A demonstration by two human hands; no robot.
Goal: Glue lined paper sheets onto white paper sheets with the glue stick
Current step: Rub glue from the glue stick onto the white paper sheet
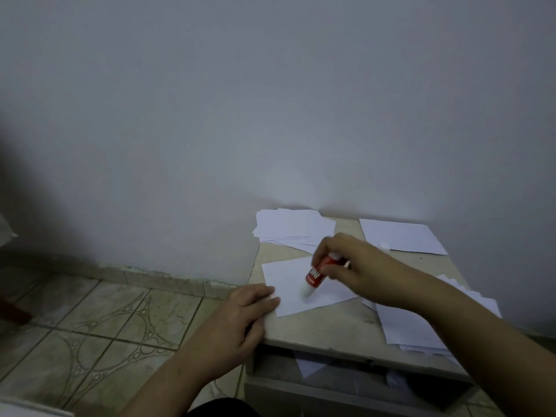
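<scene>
1. The right hand (346, 263) grips the red glue stick (319, 272), tilted with its tip on the sheet (288, 284) at the middle of the table (331, 329).
2. The left hand (240, 314), fingers straight, presses the sheet's 8 o'clock corner.
3. Paper stacks lie at 11 o'clock (293, 227), 1 o'clock (400, 236) and 4 o'clock (412, 326) of the sheet.
4. A tiled floor (90, 326) lies at 9 o'clock.

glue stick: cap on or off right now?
Off. The glue stick, gripped in the right hand, is tilted with its bare whitish tip down on the sheet. A small white piece by the far paper may be the cap; cannot tell.
</scene>
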